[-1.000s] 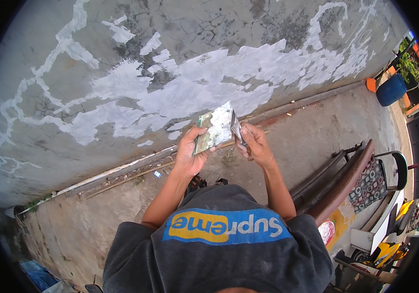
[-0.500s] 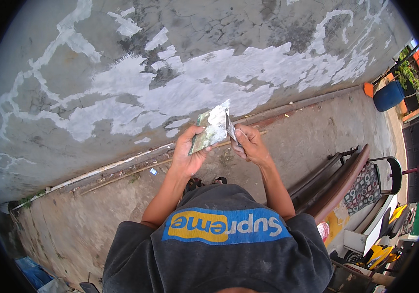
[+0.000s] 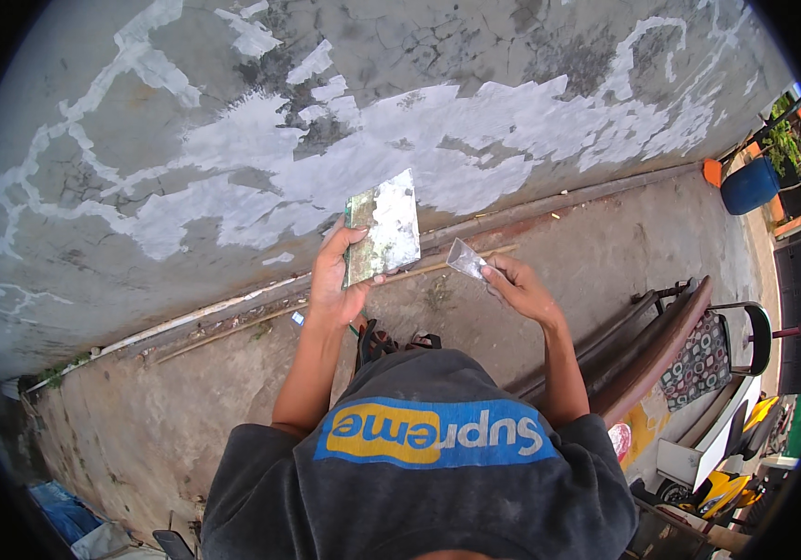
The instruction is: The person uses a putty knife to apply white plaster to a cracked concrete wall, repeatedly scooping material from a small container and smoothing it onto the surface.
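The feet are mostly hidden beneath the dark shirt (image 3: 419, 467). The left hand (image 3: 335, 280) grips a plaster-smeared flat board (image 3: 382, 227). To its right, the right hand (image 3: 522, 289) is closed on a small putty knife (image 3: 467, 259), the handle buried inside the fist.

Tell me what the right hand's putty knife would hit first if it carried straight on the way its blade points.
Probably the putty-smeared board in the left hand; the right hand aims its putty knife up-left at it, though depth is unclear.

the scraper's (image 3: 467, 259) handle is hidden inside the right hand (image 3: 522, 289).
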### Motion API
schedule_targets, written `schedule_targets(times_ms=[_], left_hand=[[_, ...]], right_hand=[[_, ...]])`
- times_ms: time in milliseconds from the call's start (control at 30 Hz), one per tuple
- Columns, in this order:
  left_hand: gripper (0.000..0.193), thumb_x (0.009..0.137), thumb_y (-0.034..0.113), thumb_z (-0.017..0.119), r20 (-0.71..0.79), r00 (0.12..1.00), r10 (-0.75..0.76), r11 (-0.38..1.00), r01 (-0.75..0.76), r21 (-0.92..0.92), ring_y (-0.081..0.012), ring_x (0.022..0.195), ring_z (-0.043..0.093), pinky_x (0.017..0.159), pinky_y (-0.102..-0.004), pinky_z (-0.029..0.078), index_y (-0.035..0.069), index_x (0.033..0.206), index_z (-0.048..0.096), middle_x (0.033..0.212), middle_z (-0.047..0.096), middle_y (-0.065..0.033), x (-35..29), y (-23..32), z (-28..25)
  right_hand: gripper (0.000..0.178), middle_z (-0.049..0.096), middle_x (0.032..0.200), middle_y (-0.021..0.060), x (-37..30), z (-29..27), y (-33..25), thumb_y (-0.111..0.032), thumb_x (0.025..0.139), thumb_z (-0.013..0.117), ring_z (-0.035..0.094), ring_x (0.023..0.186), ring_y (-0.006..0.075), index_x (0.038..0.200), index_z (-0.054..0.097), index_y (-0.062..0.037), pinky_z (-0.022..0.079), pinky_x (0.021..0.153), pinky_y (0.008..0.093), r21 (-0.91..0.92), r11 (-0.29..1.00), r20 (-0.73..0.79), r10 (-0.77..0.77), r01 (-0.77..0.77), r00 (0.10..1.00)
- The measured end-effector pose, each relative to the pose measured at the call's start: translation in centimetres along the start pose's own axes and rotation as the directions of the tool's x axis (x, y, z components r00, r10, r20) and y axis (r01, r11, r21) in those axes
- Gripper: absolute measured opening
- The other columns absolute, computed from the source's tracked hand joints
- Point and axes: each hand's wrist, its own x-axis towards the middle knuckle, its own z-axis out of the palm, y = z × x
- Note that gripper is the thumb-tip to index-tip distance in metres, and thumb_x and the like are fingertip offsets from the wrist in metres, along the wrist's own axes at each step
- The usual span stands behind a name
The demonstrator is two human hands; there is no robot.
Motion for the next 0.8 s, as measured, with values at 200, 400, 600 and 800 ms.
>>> schedule_targets(times_ms=[200, 400, 600, 800], left_hand=[[0.050, 0.090, 0.012, 0.048, -0.016, 0.996, 0.089, 0.932, -0.078, 0.353, -0.0217, 0.083, 0.067, 0.052, -0.0366, 0.057, 0.002, 0.138, 0.037, 0.112, 0.059, -0.0140, -0.3, -0.1, 1.5], [0.054, 0.089, 0.011, 0.049, 0.042, 0.998, -0.053, 0.900, 0.030, 0.435, -0.0183, 0.089, 0.066, 0.056, -0.0357, 0.059, 0.002, 0.141, 0.036, 0.114, 0.060, -0.0127, 0.6, -0.2, 0.9], [0.065, 0.088, 0.012, 0.052, 0.025, 0.988, -0.151, 0.894, 0.126, 0.431, -0.0171, 0.094, 0.066, 0.061, -0.0349, 0.059, 0.003, 0.148, 0.030, 0.119, 0.061, -0.0128, 1.2, -0.3, 0.4], [0.072, 0.086, 0.013, 0.054, 0.014, 0.964, -0.265, 0.868, 0.233, 0.439, -0.0172, 0.091, 0.067, 0.058, -0.0338, 0.058, 0.003, 0.151, 0.026, 0.119, 0.061, -0.0131, 1.9, -0.4, -0.2]], right_hand=[[0.017, 0.056, 0.071, 0.0085, -2.1, -2.2, -4.4, -0.013, 0.096, 0.058, 0.050, 0.063, 0.0143, 0.103, 0.062, 0.0011, 0.041, 0.057, 0.0285, -0.355, 0.931, -0.304, -0.197, 0.081, 0.932], [0.014, 0.067, 0.084, 0.0125, -1.5, -2.6, -6.1, 0.000, 0.086, 0.064, 0.063, 0.074, 0.0207, 0.100, 0.067, 0.0010, 0.049, 0.065, 0.0303, -0.444, 0.799, -0.272, -0.551, 0.405, 0.789], [0.024, 0.064, 0.084, 0.0095, -0.9, -2.8, -7.0, 0.000, 0.075, 0.069, 0.061, 0.073, 0.0285, 0.098, 0.071, -0.0067, 0.048, 0.063, 0.0358, -0.570, 0.666, -0.138, -0.656, 0.482, 0.742], [0.028, 0.061, 0.084, 0.0069, -0.3, -3.5, -7.3, -0.003, 0.073, 0.071, 0.059, 0.075, 0.0264, 0.101, 0.071, -0.0098, 0.046, 0.064, 0.0365, -0.648, 0.569, 0.004, -0.663, 0.507, 0.749]])
